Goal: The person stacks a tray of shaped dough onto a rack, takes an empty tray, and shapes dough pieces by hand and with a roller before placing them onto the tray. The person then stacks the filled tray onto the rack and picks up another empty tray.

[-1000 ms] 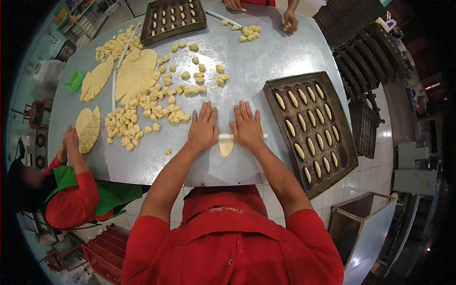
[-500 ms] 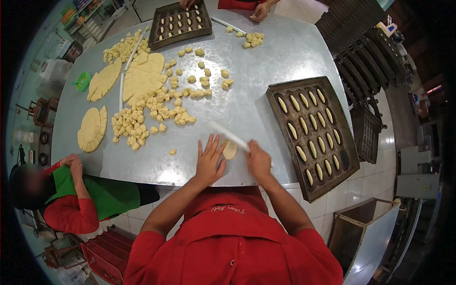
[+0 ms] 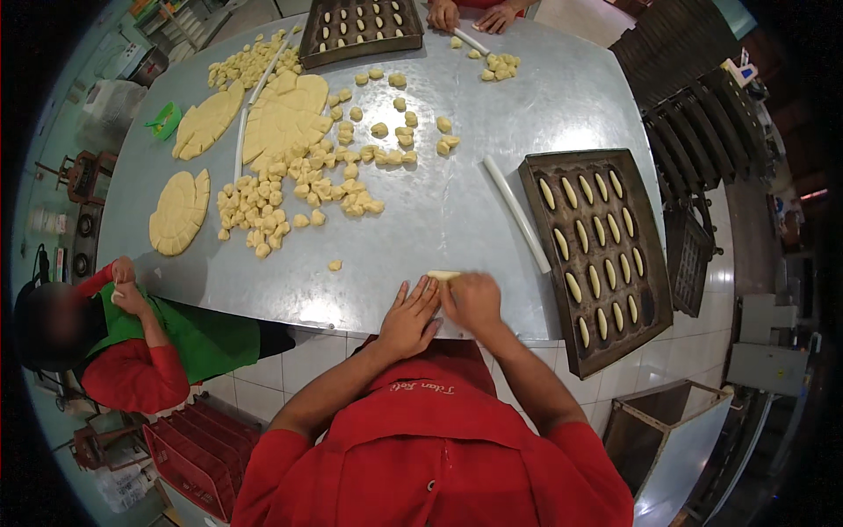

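At the table's near edge, a small rolled-up piece of dough (image 3: 444,275) lies by my fingertips. My left hand (image 3: 411,318) rests with its fingers stretched out, their tips at the left end of the roll. My right hand (image 3: 474,301) is curled over the roll's right part, hiding it. To the right, a white rolling pin (image 3: 516,213) lies on the steel table, apart from both hands. Beside the pin stands a dark baking tray (image 3: 575,349) with rows of slim dough rolls. One loose dough lump (image 3: 335,264) sits left of my hands.
Many dough lumps (image 3: 255,211) and flat scored dough sheets (image 3: 285,119) cover the table's left side. Another filled tray (image 3: 362,51) stands at the far edge, near a co-worker's hands (image 3: 470,16). A person in a green apron (image 3: 206,347) is at left.
The rolling pin has left my right hand and now lies beside the tray. The flattened dough has become a roll under my hands. The far co-worker's hands have moved onto another pin.
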A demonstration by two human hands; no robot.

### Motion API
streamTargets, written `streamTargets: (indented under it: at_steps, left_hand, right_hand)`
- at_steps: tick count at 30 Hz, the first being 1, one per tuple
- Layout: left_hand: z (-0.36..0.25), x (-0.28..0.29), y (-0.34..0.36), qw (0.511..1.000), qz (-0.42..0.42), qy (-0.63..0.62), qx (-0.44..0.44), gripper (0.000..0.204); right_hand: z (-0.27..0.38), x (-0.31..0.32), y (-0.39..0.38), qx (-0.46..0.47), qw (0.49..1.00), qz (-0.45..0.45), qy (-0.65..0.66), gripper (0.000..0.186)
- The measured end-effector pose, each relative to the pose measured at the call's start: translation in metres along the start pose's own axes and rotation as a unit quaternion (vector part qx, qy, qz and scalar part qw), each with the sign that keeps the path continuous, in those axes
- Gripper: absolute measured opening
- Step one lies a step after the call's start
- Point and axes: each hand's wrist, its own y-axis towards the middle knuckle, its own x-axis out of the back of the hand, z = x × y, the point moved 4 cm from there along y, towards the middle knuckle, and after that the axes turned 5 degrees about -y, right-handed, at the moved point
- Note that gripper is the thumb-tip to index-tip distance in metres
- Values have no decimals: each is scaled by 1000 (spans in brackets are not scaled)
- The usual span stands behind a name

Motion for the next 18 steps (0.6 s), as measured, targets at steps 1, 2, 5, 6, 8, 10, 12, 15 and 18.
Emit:
streamTargets:
  at_steps: [1,2,5,6,8,10,12,15,18]
  left_hand:
    - [2,0,1,1000,4,-2,-2,60]
    - [4,4,3,998,-32,-46,-10,53]
    - [20,12,-2,987,-121,-106,-10,41]
    - [26,20,-4,977,-178,-119,-2,37]
    - [38,34,-11,969,-225,-103,20,29]
    - [51,49,-22,961,-253,-81,72,29]
    - [52,51,-22,957,-268,-90,65,27]
    - [51,49,-19,960,-254,-88,81,28]
    - [55,48,-20,953,-268,-112,84,29]
  right_hand:
    - [1,10,21,21,995,-102,1,14]
    - [3,19,39,42,978,-203,0,16]
    - [5,-4,74,-6,997,-81,1,28]
    - [8,-14,69,26,990,-124,-60,44]
    - [15,-34,43,73,989,-92,-95,70]
    - [32,-44,-5,93,994,11,-61,81]
    - [47,-45,-44,113,992,41,-27,82]
    - [43,-45,-30,95,995,26,-23,80]
    - [24,-34,48,64,995,-46,-58,76]
